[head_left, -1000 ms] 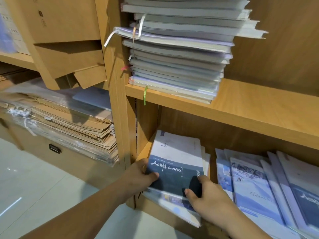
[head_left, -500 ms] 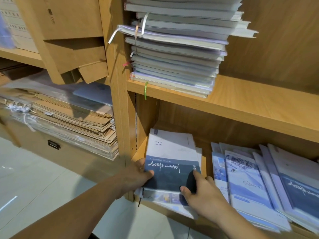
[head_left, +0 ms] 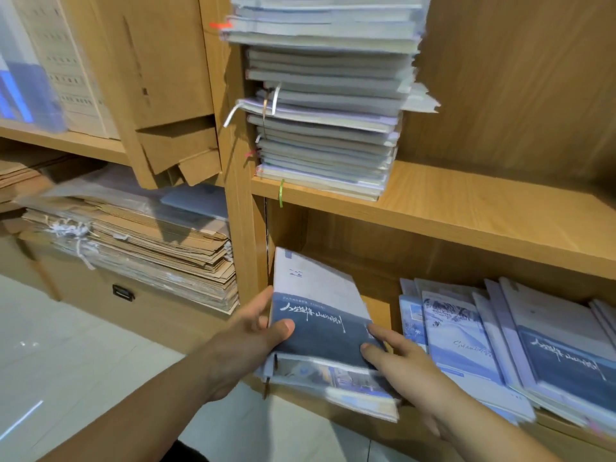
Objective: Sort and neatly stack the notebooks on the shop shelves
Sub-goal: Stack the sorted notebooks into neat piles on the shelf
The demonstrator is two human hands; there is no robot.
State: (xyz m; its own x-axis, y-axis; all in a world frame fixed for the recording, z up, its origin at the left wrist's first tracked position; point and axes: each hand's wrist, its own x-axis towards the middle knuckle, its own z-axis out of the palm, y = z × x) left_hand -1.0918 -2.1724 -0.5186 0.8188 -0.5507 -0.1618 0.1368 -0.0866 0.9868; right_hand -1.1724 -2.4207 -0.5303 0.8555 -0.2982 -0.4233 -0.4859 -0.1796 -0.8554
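A small stack of notebooks [head_left: 320,315] lies at the left end of the lower shelf; its top cover is pale grey above and dark blue below, with white script. My left hand [head_left: 253,335] grips the stack's left edge, thumb on the cover. My right hand [head_left: 400,358] holds the stack's near right corner, fingers on the cover and side. The lower notebooks stick out over the shelf's front edge. A fanned row of blue-and-white notebooks [head_left: 500,341] lies to the right. On the shelf above stands a tall uneven pile of notebooks [head_left: 326,128].
A wooden upright [head_left: 240,228] divides the shelves just left of the stack. Left of it lie piles of brown paper bags [head_left: 140,251] and hanging cardboard [head_left: 166,95]. The upper shelf board [head_left: 483,211] has bare wood at its right. Pale floor tiles [head_left: 66,361] lie below.
The stack has been pushed a little further in and squared against the upright. Both hands stay on it, the right fingers shifting along the corner. The view has tilted up.
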